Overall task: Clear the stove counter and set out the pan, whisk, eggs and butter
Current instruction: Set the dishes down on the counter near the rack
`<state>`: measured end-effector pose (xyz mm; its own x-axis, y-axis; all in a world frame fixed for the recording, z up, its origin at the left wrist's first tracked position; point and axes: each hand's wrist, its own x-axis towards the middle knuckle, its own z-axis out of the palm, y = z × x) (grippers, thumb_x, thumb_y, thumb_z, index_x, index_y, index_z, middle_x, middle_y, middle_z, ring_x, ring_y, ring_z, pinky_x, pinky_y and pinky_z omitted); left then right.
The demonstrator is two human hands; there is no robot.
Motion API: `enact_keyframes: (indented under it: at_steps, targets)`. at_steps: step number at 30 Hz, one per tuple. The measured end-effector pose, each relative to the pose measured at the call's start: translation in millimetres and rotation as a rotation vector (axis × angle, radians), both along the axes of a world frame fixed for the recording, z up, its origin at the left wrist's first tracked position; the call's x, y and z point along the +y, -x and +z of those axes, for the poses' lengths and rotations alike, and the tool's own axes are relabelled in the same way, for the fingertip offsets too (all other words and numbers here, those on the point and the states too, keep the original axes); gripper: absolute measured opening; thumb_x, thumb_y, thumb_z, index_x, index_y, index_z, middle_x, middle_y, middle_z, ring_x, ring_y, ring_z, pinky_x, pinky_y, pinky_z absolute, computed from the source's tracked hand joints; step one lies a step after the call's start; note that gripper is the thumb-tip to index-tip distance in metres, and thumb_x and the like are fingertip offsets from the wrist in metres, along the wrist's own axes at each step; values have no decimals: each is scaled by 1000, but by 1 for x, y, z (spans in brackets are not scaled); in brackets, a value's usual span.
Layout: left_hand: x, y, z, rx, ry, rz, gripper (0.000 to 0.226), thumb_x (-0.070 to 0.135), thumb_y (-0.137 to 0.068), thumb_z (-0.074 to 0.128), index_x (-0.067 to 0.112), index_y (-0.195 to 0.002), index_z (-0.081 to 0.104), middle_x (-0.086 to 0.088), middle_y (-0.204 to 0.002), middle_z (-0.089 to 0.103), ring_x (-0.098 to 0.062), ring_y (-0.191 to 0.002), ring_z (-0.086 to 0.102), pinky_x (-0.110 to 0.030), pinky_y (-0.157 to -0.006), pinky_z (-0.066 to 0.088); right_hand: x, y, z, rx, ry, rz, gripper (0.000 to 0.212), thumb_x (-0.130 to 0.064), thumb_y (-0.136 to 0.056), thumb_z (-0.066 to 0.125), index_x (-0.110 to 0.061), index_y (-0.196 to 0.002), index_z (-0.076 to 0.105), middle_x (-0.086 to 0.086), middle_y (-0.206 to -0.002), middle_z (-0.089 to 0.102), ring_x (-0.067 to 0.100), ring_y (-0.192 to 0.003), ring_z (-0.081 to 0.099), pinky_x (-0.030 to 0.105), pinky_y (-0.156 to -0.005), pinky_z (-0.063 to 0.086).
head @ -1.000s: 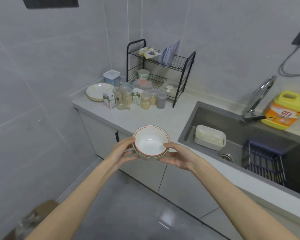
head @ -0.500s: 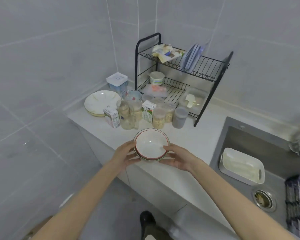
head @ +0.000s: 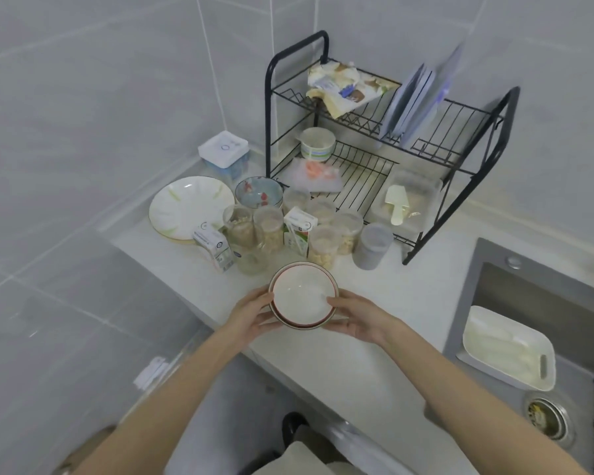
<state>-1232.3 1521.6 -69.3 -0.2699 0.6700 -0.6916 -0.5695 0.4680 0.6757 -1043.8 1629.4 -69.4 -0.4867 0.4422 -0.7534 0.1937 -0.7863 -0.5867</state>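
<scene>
I hold a small stack of white bowls with red and green rims [head: 300,296] over the front part of the white counter [head: 384,303]. My left hand [head: 251,315] grips the stack's left side, thumb on the rim. On the right side, my right hand [head: 357,318] grips it the same way. No pan, whisk, eggs or butter is in view.
Behind the bowls stand several plastic jars [head: 326,243], two small cartons [head: 216,248], a white plate [head: 191,207], a patterned bowl [head: 258,197] and a black two-tier dish rack [head: 384,149]. The sink [head: 535,303] at right holds a white tray [head: 508,347].
I have stepped closer to the counter corner and my view has tipped down. The bowls, held in both hands, have moved from over the floor to over the counter near the jars.
</scene>
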Motion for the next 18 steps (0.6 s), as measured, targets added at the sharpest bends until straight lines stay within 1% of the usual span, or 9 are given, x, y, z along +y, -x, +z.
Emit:
enact_keyframes:
  at_steps: [3,5,7,9,11,13,14,17,18]
  targets:
    - [2,2,-4,-18,14,12,27,10,-94,54,13,-121,55,-10,-102,63,-29,-89,64,-43,-76,56,0,2,-5,2,6,-20,34,-7,-93,56,-13,-126,54,10,-108,61,29,-103,60,37,-86,55]
    - [3,2,-5,-41,20,33,29,9,-94,55,13,-122,55,-11,-104,62,-30,-92,63,-44,-78,55,-1,3,-7,7,-4,-38,34,-7,-94,55,-13,-127,54,9,-109,61,29,-103,60,39,-93,52]
    - [4,3,-4,-65,20,39,31,11,-94,54,13,-125,54,-11,-109,60,-32,-99,60,-45,-83,53,-4,5,-6,5,-15,-71,32,-7,-94,55,-13,-126,55,8,-104,61,27,-97,61,40,-97,50]
    - [4,3,-2,-95,21,31,32,14,-94,55,14,-126,55,-11,-117,58,-32,-104,58,-44,-86,52,-10,5,-5,1,-21,-120,28,-8,-95,55,-13,-122,56,7,-98,63,26,-90,62,38,-91,54]
    - [1,4,1,-133,27,49,26,14,-92,57,13,-118,60,-10,-117,58,-32,-101,59,-42,-88,52,-17,4,-1,0,-11,-179,24,-11,-94,56,-12,-118,59,8,-99,64,28,-89,63,35,-84,56]
    - [-8,7,4,-134,44,31,14,16,-92,57,14,-104,62,-8,-111,59,-32,-101,58,-44,-93,49,-26,-1,3,-18,-35,-234,21,-14,-94,57,-13,-113,63,7,-106,64,28,-90,64,35,-86,55]
    - [-13,9,4,-113,53,9,12,17,-92,57,16,-103,62,-7,-111,60,-30,-99,59,-44,-92,49,-31,-6,6,-27,-52,-268,19,-15,-93,57,-14,-111,63,6,-109,63,27,-89,64,35,-87,54]
    - [-28,12,5,2,61,-32,26,22,-93,58,16,-118,57,-5,-114,62,-25,-93,62,-37,-75,53,-45,-21,15,-47,-92,-371,22,-16,-94,55,-14,-116,61,5,-106,61,28,-87,65,33,-78,55]
    - [-33,12,8,26,50,-49,28,22,-94,57,16,-121,55,-5,-113,63,-24,-92,63,-34,-74,52,-54,-27,19,-53,-111,-398,23,-16,-95,54,-14,-117,60,4,-103,62,26,-85,65,32,-75,55]
